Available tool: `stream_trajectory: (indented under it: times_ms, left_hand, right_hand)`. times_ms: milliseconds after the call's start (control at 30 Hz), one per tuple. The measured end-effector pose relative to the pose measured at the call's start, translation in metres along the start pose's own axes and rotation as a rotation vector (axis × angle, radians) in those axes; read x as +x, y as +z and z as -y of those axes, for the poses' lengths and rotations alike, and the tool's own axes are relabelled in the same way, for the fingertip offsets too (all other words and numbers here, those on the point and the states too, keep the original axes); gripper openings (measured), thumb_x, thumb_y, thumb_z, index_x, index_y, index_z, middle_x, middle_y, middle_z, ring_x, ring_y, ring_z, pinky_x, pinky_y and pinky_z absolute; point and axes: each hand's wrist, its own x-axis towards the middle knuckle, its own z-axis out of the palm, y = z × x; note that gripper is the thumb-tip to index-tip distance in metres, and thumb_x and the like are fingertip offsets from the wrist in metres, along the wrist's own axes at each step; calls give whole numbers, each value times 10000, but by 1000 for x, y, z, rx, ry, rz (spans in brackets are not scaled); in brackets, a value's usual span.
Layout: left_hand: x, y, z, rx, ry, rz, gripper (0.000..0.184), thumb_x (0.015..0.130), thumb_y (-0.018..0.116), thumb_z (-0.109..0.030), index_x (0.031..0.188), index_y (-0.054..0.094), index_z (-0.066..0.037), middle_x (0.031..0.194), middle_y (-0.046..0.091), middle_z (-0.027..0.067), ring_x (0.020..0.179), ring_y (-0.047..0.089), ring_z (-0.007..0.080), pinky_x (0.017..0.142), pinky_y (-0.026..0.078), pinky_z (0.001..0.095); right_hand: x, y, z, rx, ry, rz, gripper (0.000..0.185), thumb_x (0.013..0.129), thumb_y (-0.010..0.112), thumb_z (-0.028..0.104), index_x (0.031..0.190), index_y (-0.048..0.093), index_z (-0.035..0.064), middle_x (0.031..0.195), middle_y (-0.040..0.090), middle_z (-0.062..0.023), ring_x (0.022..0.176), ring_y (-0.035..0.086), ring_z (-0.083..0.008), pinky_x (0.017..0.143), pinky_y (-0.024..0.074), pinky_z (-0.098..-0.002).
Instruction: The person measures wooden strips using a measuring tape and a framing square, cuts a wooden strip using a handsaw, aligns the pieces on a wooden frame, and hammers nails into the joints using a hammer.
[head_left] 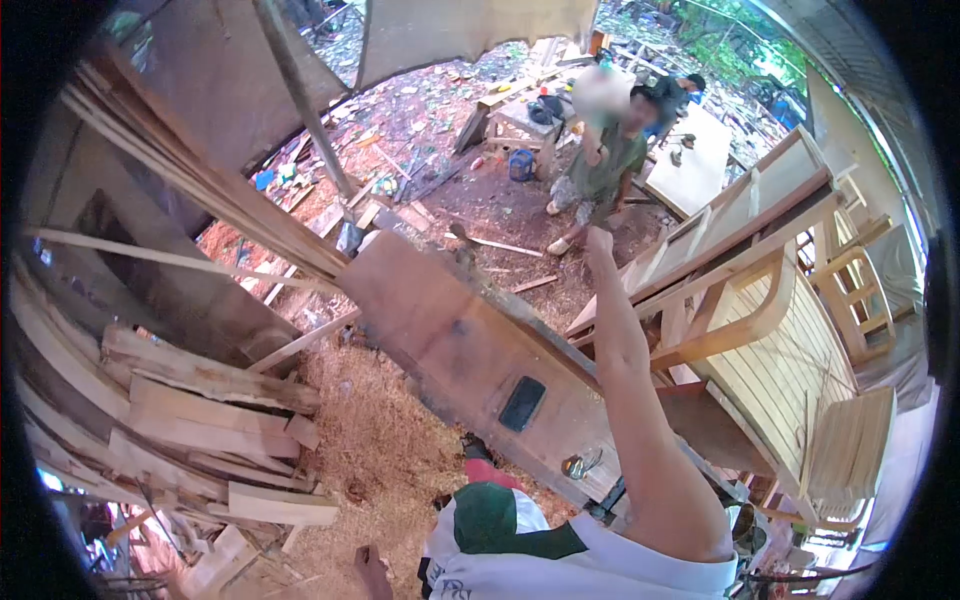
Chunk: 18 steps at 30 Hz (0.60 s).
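Note:
My right arm reaches forward over the wooden workbench (440, 325), and my right hand (600, 241) is held out past its far side. The fingers look curled into a fist, with nothing visible in them. My left hand (372, 572) hangs low beside my body, above the wood shavings (365, 430), with its fingers curled and no object showing. A dark phone-like slab (521, 403) lies flat on the bench, apart from both hands. Nearer to me on the bench sits a small metallic item (575, 466), too small to name.
Stacked planks (210, 420) lie at left, and long boards (200, 180) lean on the bench's far end. At right stand slatted wooden furniture (775, 335) and a framed panel (730, 225). Beyond the bench a person (610, 160) faces me; another person (680, 92) is behind.

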Motion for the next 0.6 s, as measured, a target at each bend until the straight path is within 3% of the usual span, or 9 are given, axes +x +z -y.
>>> stream_trajectory:
  times_ms: [100, 133, 200, 267, 300, 367, 400, 467, 600]
  left_hand:
    - [-11, -12, 20, -37, 26, -26, 144, 960, 658, -189, 907, 600, -69, 666, 505, -15, 533, 463, 97, 474, 378, 295]
    - [16, -15, 65, 135, 280, -136, 146, 959, 650, -185, 893, 601, -64, 659, 496, -20, 553, 458, 91, 487, 372, 293]
    - [-26, -9, 18, -29, -94, -104, 171, 953, 621, -165, 828, 597, -50, 665, 434, -42, 619, 429, 76, 526, 355, 293]
    - [-38, 1, -4, -61, -45, -142, 211, 942, 611, -149, 765, 571, -41, 694, 421, -45, 657, 405, 63, 553, 347, 301]
    - [-32, -1, 12, -5, 79, -159, 207, 945, 608, -156, 787, 589, -24, 722, 457, -37, 684, 438, 78, 581, 382, 315]
    - [-31, -1, 39, -20, 57, -262, 248, 948, 639, -216, 925, 657, 30, 764, 587, 5, 757, 544, 127, 706, 474, 348]
    - [-43, 2, 28, -85, 37, -355, 289, 949, 649, -252, 951, 673, 36, 789, 650, 42, 768, 587, 134, 689, 490, 342]
    - [-53, -7, 6, -193, -149, -298, 332, 966, 647, -294, 1010, 690, 33, 867, 688, 71, 809, 616, 150, 725, 506, 345]
    - [-32, -2, 58, -378, -103, -450, 363, 959, 659, -357, 985, 683, 4, 799, 630, 38, 730, 574, 139, 639, 485, 339]
  right_hand:
    - [-35, 21, 3, -126, -122, -311, 391, 881, 645, 323, 934, 711, -59, 906, 722, -170, 783, 681, -276, 682, 516, -404]
    - [-70, 25, 2, -181, -261, -381, 385, 876, 649, 319, 932, 709, -57, 901, 720, -170, 781, 680, -277, 680, 515, -405]
    - [-159, 50, -4, -256, -551, -358, 372, 867, 659, 310, 927, 706, -54, 889, 714, -171, 777, 678, -277, 676, 512, -407]
    - [-300, 69, -23, -334, -732, -128, 360, 857, 668, 301, 922, 703, -51, 877, 709, -171, 773, 675, -278, 672, 508, -409]
    - [-370, 67, -40, -390, -787, 29, 354, 852, 672, 297, 919, 701, -50, 872, 706, -172, 770, 674, -279, 670, 507, -410]
    - [-488, 53, -76, -549, -815, 401, 343, 843, 682, 288, 914, 698, -47, 860, 700, -173, 766, 672, -280, 666, 503, -411]
    - [-530, 40, -89, -629, -829, 582, 338, 838, 686, 284, 912, 697, -45, 854, 698, -173, 764, 670, -280, 665, 502, -412]
    - [-581, 26, -104, -758, -869, 833, 327, 829, 695, 275, 907, 694, -42, 843, 692, -174, 760, 668, -281, 661, 499, -414]
    - [-592, 50, -86, -819, -976, 991, 308, 810, 714, 258, 897, 688, -36, 820, 681, -175, 751, 663, -283, 653, 492, -418]
